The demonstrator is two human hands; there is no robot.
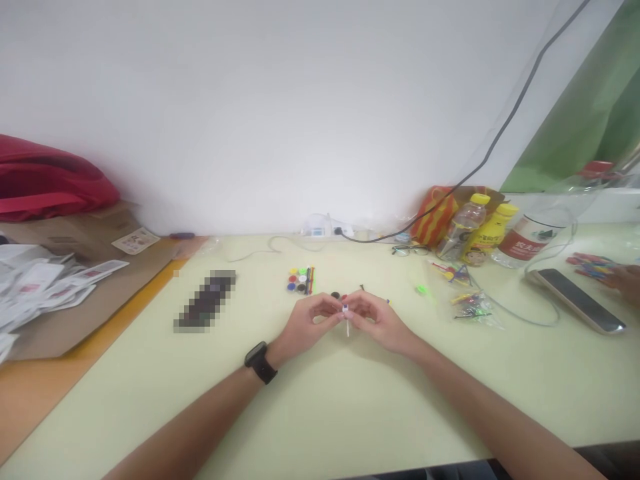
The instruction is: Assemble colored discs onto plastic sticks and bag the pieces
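My left hand [310, 321] and my right hand [376, 319] meet at the middle of a pale yellow-green table [320, 400]. Together their fingertips pinch a small white piece with a thin white stick [346, 315] hanging below it. A black watch [261, 362] sits on my left wrist. Just beyond the hands lies a cluster of small coloured round pieces and sticks [300, 280], and a few dark small pieces [336, 295] lie beside my fingers.
A clear bag of coloured parts [473, 307], bottles [473, 227], glasses [410, 250] and a phone [577, 300] lie at the right, where another person's hand [625, 280] rests. A blurred dark object [206, 301], white packets [35, 287], cardboard and a red bag [45, 177] are left.
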